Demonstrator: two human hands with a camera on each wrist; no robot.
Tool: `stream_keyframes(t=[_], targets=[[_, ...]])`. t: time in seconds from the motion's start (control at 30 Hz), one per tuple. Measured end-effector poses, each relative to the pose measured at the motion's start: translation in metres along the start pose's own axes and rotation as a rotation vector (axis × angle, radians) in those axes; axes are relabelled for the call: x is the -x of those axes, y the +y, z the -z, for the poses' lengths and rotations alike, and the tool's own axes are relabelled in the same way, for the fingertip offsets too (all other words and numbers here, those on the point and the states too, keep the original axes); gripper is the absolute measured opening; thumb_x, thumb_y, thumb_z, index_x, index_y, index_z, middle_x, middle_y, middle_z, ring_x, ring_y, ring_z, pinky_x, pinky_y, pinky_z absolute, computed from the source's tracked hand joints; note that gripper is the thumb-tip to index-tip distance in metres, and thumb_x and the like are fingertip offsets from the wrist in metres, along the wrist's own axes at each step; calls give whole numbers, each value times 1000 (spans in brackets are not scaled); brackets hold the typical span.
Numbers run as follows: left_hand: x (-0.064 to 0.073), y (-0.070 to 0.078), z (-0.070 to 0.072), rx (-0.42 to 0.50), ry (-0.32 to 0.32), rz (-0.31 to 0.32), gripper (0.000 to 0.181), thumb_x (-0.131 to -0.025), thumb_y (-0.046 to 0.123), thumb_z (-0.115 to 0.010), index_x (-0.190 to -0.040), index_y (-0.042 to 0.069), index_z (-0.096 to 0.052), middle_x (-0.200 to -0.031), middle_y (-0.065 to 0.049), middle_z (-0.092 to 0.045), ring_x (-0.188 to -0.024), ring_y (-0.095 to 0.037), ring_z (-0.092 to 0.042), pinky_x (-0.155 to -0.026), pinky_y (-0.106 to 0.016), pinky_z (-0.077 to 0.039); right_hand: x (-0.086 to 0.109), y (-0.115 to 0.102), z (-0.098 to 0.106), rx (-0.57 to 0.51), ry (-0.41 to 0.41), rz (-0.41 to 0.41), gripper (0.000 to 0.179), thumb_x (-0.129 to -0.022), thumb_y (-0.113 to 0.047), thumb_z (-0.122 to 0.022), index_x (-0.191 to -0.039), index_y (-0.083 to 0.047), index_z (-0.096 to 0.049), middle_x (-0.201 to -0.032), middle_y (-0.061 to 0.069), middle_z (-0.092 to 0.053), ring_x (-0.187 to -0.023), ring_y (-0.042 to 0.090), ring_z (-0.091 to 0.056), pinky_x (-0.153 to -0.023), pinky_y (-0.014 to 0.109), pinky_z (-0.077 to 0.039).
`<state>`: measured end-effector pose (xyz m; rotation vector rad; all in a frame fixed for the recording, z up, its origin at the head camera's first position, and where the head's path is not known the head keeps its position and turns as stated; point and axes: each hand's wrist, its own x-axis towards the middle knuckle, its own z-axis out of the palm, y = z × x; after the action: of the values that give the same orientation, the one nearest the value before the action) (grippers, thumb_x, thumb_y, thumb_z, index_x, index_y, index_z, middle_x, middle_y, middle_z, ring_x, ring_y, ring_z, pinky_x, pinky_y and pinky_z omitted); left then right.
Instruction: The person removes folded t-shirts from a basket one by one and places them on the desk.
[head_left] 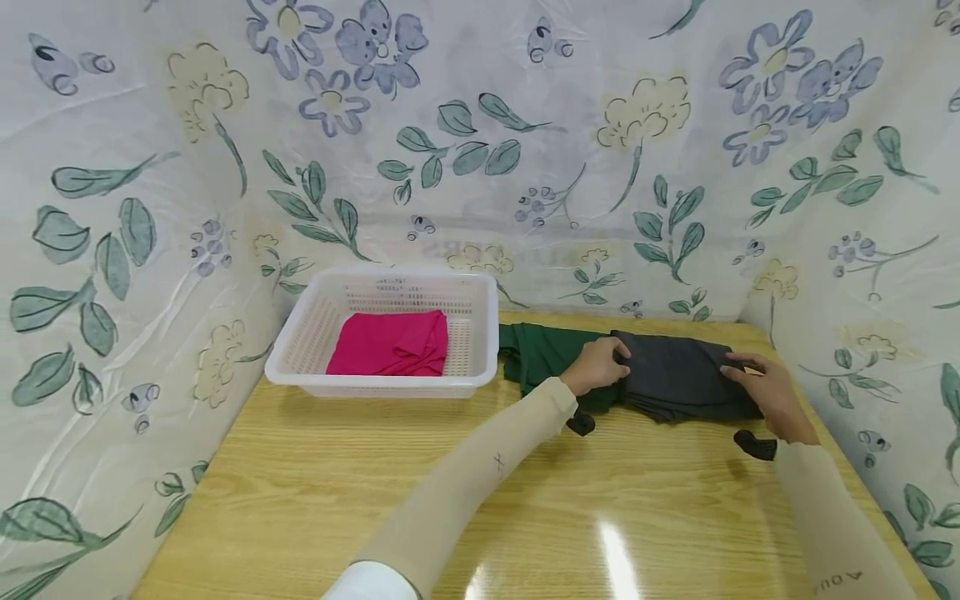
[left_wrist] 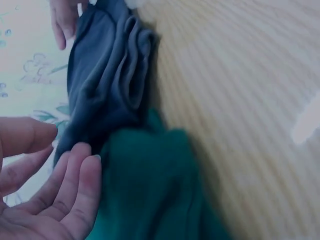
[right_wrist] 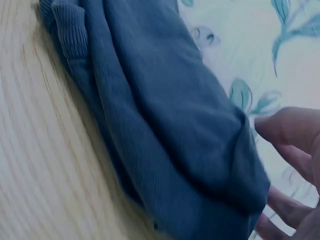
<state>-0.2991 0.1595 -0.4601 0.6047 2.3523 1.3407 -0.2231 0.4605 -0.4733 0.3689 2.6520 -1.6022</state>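
A folded dark grey garment [head_left: 675, 375] lies at the right of the table, and a ribbed band [right_wrist: 70, 31] shows at one end in the right wrist view. My left hand [head_left: 597, 365] is at its left end, fingertips against the cloth and thumb held apart. At the opposite end is my right hand [head_left: 763, 390], thumb spread away from fingers that reach the garment's edge. A folded green cloth [head_left: 551, 350] lies directly left of the grey garment, below my left hand, and the grey one overlaps it in the head view.
A white perforated plastic basket [head_left: 382, 385] stands at the back left, holding a folded pink cloth [head_left: 390, 343]. The wooden table [head_left: 337, 483] extends toward me. Floral-printed sheeting [head_left: 480, 192] rises behind the table and along both sides.
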Motion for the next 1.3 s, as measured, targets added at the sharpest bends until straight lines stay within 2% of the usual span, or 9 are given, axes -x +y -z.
stream_keyframes(t=[0.07,0.17,0.43,0.5,0.63,0.73,0.9,1.0,1.3], targets=[[2,1,9,18,-16,-5,19,-103,9,-65,-121,4,-66,-92,-11,-68,-74,-21,-64,-61,-29,-51,-1,-6,-4,24,45,20,70,-104,-44,-60,-155,1,-41,-167,29,-11,-147,57,-18,-113,71,-25],[4,4,22,17,-43,-33,18,-103,9,-63,-119,3,-66,-87,-10,-67,-74,-22,-65,-63,-30,-54,-3,-16,-11,48,107,51,66,-104,-42,-61,-151,2,-46,-166,28,-16,-146,55,-21,-111,71,-27],[15,9,57,36,-119,-103,24,-106,11,-58,-126,-1,-65,-105,-21,-67,-93,-35,-68,-78,-41,-58,-3,-49,-34,81,124,153,58,-103,-41,-62,-146,-3,-53,-156,28,-38,-136,48,-41,-107,66,-37],[20,10,66,49,-125,-115,25,-107,11,-58,-127,-1,-64,-110,-25,-67,-96,-39,-68,-83,-45,-58,-3,-57,-40,89,114,184,57,-103,-40,-63,-146,-4,-54,-154,26,-41,-132,40,-46,-104,60,-42],[30,10,85,83,-132,-149,21,-107,10,-57,-124,0,-64,-114,-30,-65,-100,-45,-66,-88,-52,-56,-4,-71,-52,107,62,249,55,-104,-38,-62,-147,-5,-53,-153,20,-44,-116,13,-54,-94,39,-51],[37,10,101,93,-132,-157,20,-107,10,-56,-123,0,-63,-114,-31,-64,-101,-47,-65,-90,-55,-55,-6,-82,-61,91,20,272,57,-104,-38,-62,-149,-6,-51,-152,18,-43,-112,1,-50,-97,41,-50],[45,6,125,48,-97,-141,19,-107,10,-55,-123,3,-63,-104,-19,-68,-94,-40,-68,-85,-49,-57,-9,-97,-76,-4,-36,267,56,-104,-39,-63,-150,-9,-50,-150,18,-43,-115,5,-50,-108,61,-40],[49,3,138,29,-85,-155,19,-107,11,-55,-122,5,-64,-98,-12,-68,-89,-35,-68,-82,-47,-58,-9,-105,-84,-33,-49,266,54,-104,-37,-63,-148,-10,-51,-149,16,-44,-115,7,-51,-110,61,-38],[67,-16,170,29,-43,-195,19,-107,14,-56,-123,7,-64,-97,-11,-68,-82,-25,-67,-81,-46,-58,-8,-126,-116,-69,-135,308,56,-104,-32,-64,-150,-7,-46,-153,17,-40,-130,28,-45,-110,61,-36]])
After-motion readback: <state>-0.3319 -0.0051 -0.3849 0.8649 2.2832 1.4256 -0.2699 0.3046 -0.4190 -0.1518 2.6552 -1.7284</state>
